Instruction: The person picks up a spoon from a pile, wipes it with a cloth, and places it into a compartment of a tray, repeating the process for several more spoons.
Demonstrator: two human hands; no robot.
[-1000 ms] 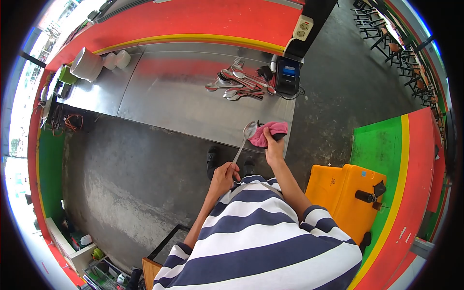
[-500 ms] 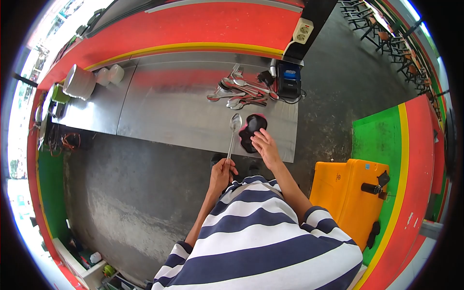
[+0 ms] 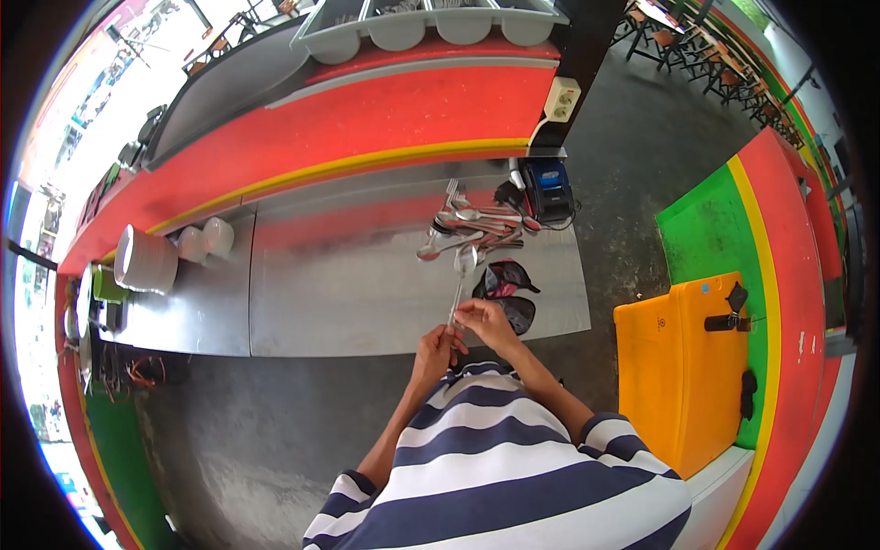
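A metal spoon points up and away from me, its bowl near the cutlery. My left hand is closed round the end of its handle. My right hand pinches the handle a little higher up, fingers pressed together. Beside the spoon, on the metal table, lies a black and pink item with an opened, see-through-looking part near my right wrist. A pile of spoons and forks spreads out just beyond the spoon bowl.
A black and blue device stands at the table's back right corner. White bowls are stacked at the left. Above the red wall sits a grey cutlery tray. An orange box stands on the floor at right.
The view has tilted up, showing the cutlery tray. My right hand has left the black and pink item and moved left onto the spoon handle. That item now looks opened out.
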